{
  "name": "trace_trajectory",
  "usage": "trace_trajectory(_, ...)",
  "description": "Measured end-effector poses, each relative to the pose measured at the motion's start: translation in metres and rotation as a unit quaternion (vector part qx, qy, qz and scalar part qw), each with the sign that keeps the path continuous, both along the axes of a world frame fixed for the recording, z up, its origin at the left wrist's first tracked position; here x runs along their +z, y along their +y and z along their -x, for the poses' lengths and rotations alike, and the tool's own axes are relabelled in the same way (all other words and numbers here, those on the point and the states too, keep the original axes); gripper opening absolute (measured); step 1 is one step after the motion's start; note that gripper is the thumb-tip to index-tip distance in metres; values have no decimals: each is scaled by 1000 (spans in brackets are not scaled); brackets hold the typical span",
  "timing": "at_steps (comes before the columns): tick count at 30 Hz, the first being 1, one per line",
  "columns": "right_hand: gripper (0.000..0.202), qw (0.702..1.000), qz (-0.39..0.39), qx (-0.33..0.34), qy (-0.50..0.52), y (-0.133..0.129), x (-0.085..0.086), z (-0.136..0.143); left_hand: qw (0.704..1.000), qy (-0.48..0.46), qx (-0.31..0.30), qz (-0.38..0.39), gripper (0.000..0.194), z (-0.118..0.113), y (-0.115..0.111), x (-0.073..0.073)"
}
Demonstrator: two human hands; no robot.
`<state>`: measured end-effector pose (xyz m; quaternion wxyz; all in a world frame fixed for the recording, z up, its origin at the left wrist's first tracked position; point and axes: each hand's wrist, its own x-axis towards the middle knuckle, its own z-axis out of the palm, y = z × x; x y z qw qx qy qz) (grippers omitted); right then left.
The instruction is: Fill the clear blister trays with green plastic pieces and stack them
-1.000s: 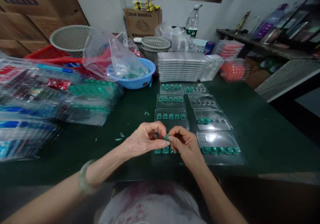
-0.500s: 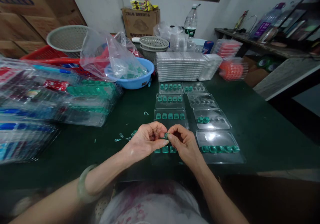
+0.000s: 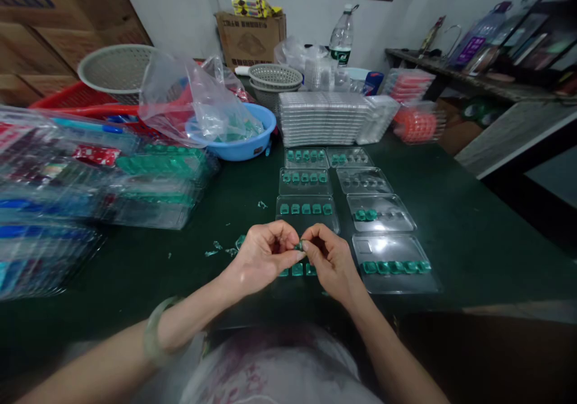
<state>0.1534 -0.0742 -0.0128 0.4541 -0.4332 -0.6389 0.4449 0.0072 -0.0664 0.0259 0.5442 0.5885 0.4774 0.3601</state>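
Note:
My left hand and my right hand meet at the fingertips, both closed on one small green plastic piece. Fingers cover most of it, so its exact shape is hidden. Beneath my hands lies a clear plastic tray with a row of green square pieces, partly covered. To the right sits another clear tray whose row of green pieces is filled across. Beyond it, a tray holds two green pieces at its left end. Left of my left hand are a loose green piece and clear plastic scraps.
Stacked clear trays stand behind the laid-out rows. A blue basin with a plastic bag in it is at the back left, beside a red basket. Filled clear packs are piled at left; a dark shelf is at right.
Both hands stay together around the small green piece, with barely any finger movement. The whole view has shifted slightly.

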Motion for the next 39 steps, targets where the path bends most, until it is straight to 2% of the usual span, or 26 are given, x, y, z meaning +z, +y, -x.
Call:
trace_trajectory(4, 5, 999, 18, -5, 45, -1, 1, -1, 999, -25, 5, -22, 13, 1, -1, 0)
trace_trajectory(9, 4, 996, -7, -38, 78, -4, 3, -1, 991, -104, -57, 57, 19, 8, 8, -10)
trace_trajectory(12, 4, 996, 1, -48, 72, -5, 1, -1, 987, -103, -72, 97, 18, 10, 12, -11)
trace_trajectory(16, 6, 996, 29, -58, 56, -5, 1, -2, 985, -108, -62, 120, 17, 7, 12, -7)
trace_trajectory(22, 8, 996, 33, -68, 46, -4, 2, -4, 978, -136, -13, 157, 17, 1, 9, -4)
trace_trajectory(27, 7, 994, 50, -54, 82, -4, 0, -4, 982, -148, -15, 117, 15, -1, 7, -1)
trace_trajectory(30, 10, 978, 108, -13, 179, -6, -3, -2, 963, -227, -18, 144, 13, -2, 6, -3)
trace_trajectory(33, 12, 950, 163, 12, 264, -8, -5, 0, 916, -331, -17, 228, 12, -3, 7, -9)
trace_trajectory(35, 11, 956, 164, 4, 245, -9, -5, 0, 899, -355, -15, 255, 14, -4, 8, -13)
trace_trajectory(36, 10, 967, 144, -17, 208, -10, -5, -1, 904, -345, -13, 250, 14, -4, 9, -14)
trace_trajectory(39, 20, 990, 28, -121, 62, -14, 0, -4, 947, -259, -5, 189, 15, -6, 10, -14)
